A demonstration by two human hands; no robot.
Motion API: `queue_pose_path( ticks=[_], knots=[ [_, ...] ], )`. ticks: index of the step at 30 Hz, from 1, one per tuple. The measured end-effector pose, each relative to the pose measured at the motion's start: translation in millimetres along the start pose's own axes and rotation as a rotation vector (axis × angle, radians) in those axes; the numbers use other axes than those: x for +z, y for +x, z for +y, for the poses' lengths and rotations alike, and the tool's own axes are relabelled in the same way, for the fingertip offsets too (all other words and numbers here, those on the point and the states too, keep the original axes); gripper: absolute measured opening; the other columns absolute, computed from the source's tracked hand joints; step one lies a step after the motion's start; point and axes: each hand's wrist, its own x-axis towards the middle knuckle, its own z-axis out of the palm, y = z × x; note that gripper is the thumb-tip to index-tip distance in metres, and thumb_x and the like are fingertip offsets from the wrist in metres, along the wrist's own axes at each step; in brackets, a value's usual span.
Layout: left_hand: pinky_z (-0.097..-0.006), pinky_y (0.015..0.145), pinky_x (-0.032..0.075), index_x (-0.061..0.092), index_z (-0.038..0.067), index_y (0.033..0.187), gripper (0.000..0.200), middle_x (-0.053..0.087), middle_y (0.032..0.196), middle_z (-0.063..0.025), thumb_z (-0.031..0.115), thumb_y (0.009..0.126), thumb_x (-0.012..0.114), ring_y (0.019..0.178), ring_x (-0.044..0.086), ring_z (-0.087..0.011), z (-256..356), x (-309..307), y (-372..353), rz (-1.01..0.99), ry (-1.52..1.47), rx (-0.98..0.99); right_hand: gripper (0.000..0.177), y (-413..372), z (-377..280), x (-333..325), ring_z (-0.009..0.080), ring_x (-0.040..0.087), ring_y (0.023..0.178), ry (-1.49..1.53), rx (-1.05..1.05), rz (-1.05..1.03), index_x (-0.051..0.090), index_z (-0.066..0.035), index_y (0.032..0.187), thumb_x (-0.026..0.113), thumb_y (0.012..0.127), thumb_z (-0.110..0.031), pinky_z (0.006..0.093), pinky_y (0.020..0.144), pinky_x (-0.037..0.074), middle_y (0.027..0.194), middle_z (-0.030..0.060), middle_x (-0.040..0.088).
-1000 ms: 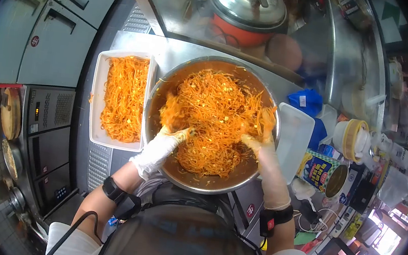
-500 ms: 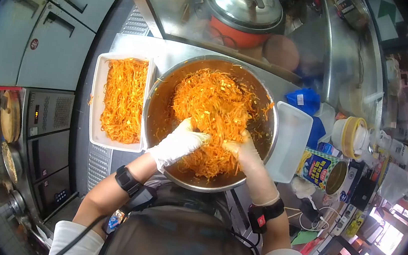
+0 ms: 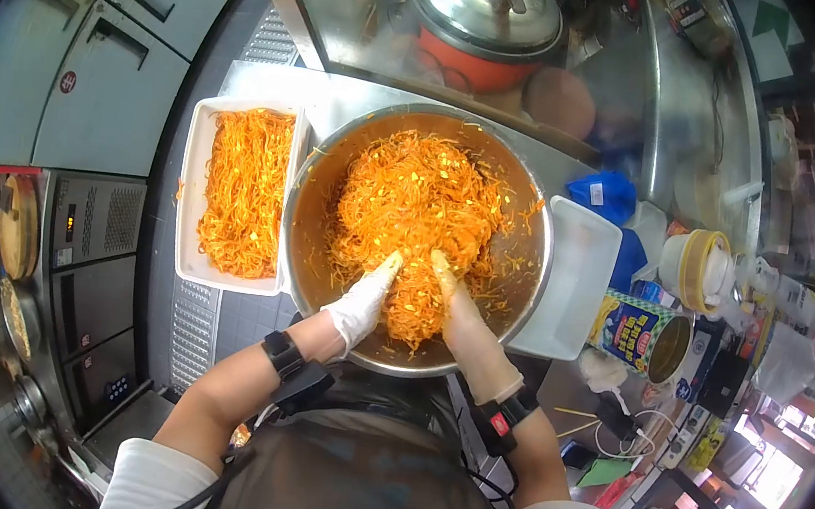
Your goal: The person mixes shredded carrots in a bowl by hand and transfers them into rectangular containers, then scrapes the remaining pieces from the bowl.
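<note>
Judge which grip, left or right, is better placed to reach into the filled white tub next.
Left, probably: the left grip is nearer the filled white tub, which stands left of the bowl; the right grip is farther, across the orange strands.

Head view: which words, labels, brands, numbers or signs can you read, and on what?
"生", apparently: round sticker on the pale cabinet door.
Yellow lettering on the tin: too blurred.
Lit display on the steel unit: too small.
White label on the blue bag: unreadable.
</note>
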Motion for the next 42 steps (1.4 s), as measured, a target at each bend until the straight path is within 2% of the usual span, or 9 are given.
queue_pose_path(
  ticks=[15,20,23,26,28,34,38,40,42],
  knots=[
    [-0.0284,0.094,0.045,0.045,0.004,0.134,0.046,0.056,0.124,-0.0055,0.019,0.093,0.060,0.112,0.052,-0.0130,61.3,63.5,-75.2,-0.285,0.505,0.400,0.061,-67.3,-70.7,53.9,0.0220,0.054,0.115,-0.769,-0.737,-0.233,0.048,-0.005,0.129,0.076,0.076,-0.013,0.0340,0.098,0.042,0.122,0.0101,0.058],
    [-0.0253,0.098,0.041,0.043,0.004,0.136,0.047,0.054,0.127,-0.0039,0.020,0.094,0.058,0.114,0.051,-0.0108,68.4,60.4,-88.7,-0.294,0.647,0.351,0.048,-58.6,-103.0,56.7,0.0324,0.055,0.111,-1.779,-0.370,0.236,0.053,-0.009,0.122,0.067,0.076,-0.011,0.0406,0.089,0.049,0.127,0.0148,0.053],
    [-0.0240,0.098,0.040,0.038,0.009,0.140,0.052,0.056,0.126,-0.0054,0.020,0.094,0.058,0.114,0.052,-0.0114,65.8,42.8,-81.1,-0.242,0.486,0.295,0.066,-38.8,-89.0,8.0,0.0314,0.053,0.115,-1.865,-0.944,0.366,0.042,-0.012,0.137,0.064,0.074,-0.007,0.0419,0.093,0.046,0.132,0.0167,0.049],
    [-0.0389,0.102,0.039,0.027,0.017,0.145,0.062,0.049,0.132,-0.0093,0.027,0.093,0.058,0.119,0.049,-0.0205,42.3,14.6,-58.4,-0.017,0.356,0.066,0.062,-9.3,-46.3,-32.7,0.0275,0.043,0.128,-0.992,-0.589,0.296,0.038,-0.015,0.139,0.062,0.082,-0.010,0.0369,0.101,0.040,0.145,0.0103,0.037],
    [-0.0690,0.098,0.029,0.019,0.020,0.146,0.069,0.026,0.149,-0.0110,0.045,0.092,0.054,0.131,0.034,-0.0370,2.3,-19.7,-19.5,0.071,0.248,-0.104,0.067,-40.1,-49.6,20.8,0.0246,0.045,0.125,-0.548,0.042,0.324,0.030,-0.015,0.144,0.064,0.087,-0.023,0.0384,0.100,0.041,0.142,0.0096,0.041],
    [-0.0537,0.101,0.039,0.035,0.013,0.140,0.055,0.044,0.137,-0.0107,0.043,0.096,0.049,0.123,0.045,-0.0299,-14.5,-1.7,2.9,-0.161,-0.113,-0.110,0.070,-8.2,-0.7,-1.9,0.0220,0.053,0.110,-0.207,0.034,0.032,0.035,-0.003,0.140,0.067,0.086,-0.035,0.0369,0.091,0.045,0.130,0.0116,0.051],
    [-0.0360,0.098,0.045,0.047,0.007,0.132,0.040,0.054,0.128,-0.0079,0.028,0.098,0.050,0.116,0.051,-0.0196,10.3,4.5,-33.7,-0.188,0.109,0.110,0.053,-46.3,-30.4,10.1,0.0178,0.055,0.108,-0.391,-0.048,-0.088,0.043,0.000,0.134,0.063,0.090,-0.021,0.0308,0.089,0.047,0.127,0.0101,0.053],
    [-0.0318,0.093,0.047,0.048,0.005,0.130,0.038,0.057,0.122,-0.0085,0.021,0.096,0.055,0.112,0.053,-0.0166,20.5,5.9,-42.7,-0.137,0.884,0.511,0.052,-55.3,-30.0,12.4,0.0178,0.055,0.109,-0.388,-0.399,-0.074,0.043,0.001,0.134,0.063,0.088,-0.014,0.0305,0.093,0.046,0.125,0.0094,0.054],
    [-0.0346,0.091,0.049,0.048,0.003,0.129,0.037,0.059,0.120,-0.0085,0.016,0.095,0.054,0.108,0.056,-0.0178,33.9,30.8,-53.8,-0.175,0.428,0.428,0.062,-54.7,-40.9,22.1,0.0215,0.046,0.119,-0.456,-0.414,-0.110,0.034,-0.001,0.138,0.065,0.086,-0.014,0.0333,0.099,0.039,0.134,0.0124,0.043]
  ],
)
